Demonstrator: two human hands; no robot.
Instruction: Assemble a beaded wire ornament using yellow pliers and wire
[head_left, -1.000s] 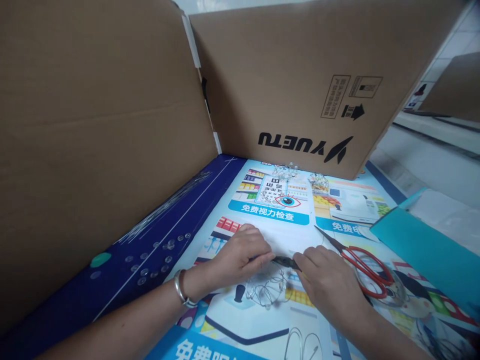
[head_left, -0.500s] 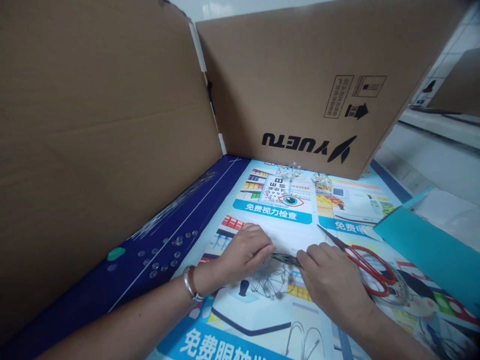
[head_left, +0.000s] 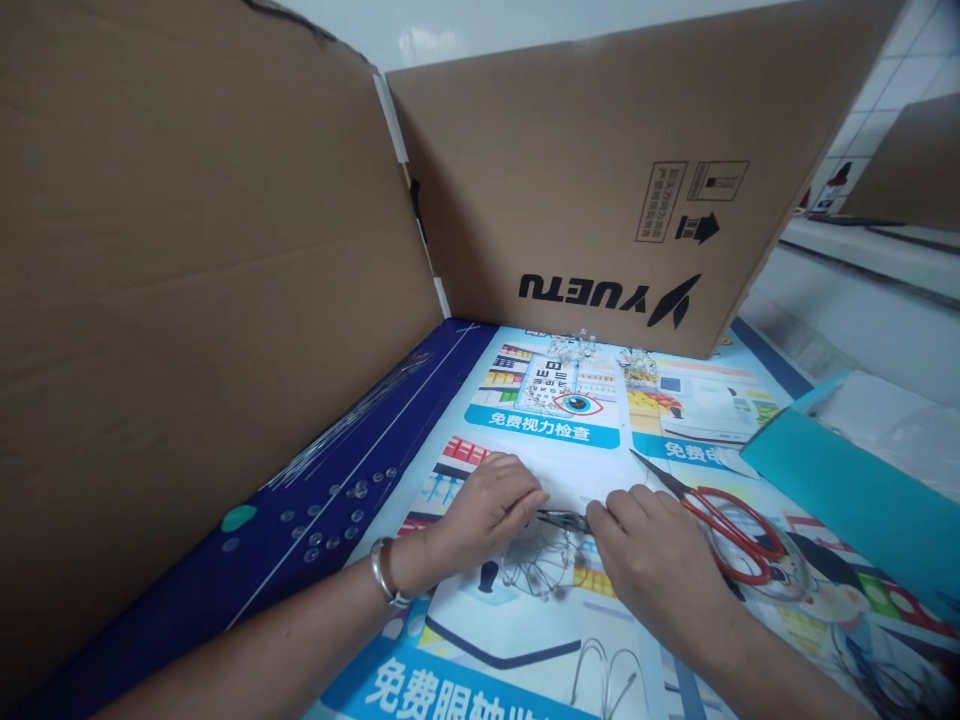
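My right hand [head_left: 649, 540] is wrapped round a pair of pliers [head_left: 566, 521], whose dark metal jaws point left. At the jaws' tip, my left hand [head_left: 491, 510] is closed in a pinch, a silver bangle [head_left: 386, 572] on its wrist. What its fingers hold is hidden. Just below the pliers lies a tangle of thin wire pieces [head_left: 540, 565] with small clear ends. Two bent wires [head_left: 606, 675] rest nearer the front. Red-handled scissors [head_left: 731, 535] lie open beside my right hand, on top of a coil of clear line [head_left: 799, 580].
Cardboard panels [head_left: 600, 150] wall the back and left. Clear beads [head_left: 356, 490] and straight wires [head_left: 345, 420] lie on the blue strip at left. Wire clusters [head_left: 574, 348] sit by the back panel. A teal box [head_left: 847, 490] stands right, with dark wires [head_left: 889, 675] at the lower right.
The view has shifted slightly. Both hands keep their hold with the pliers between them, and my right hand sits a touch closer to the left.
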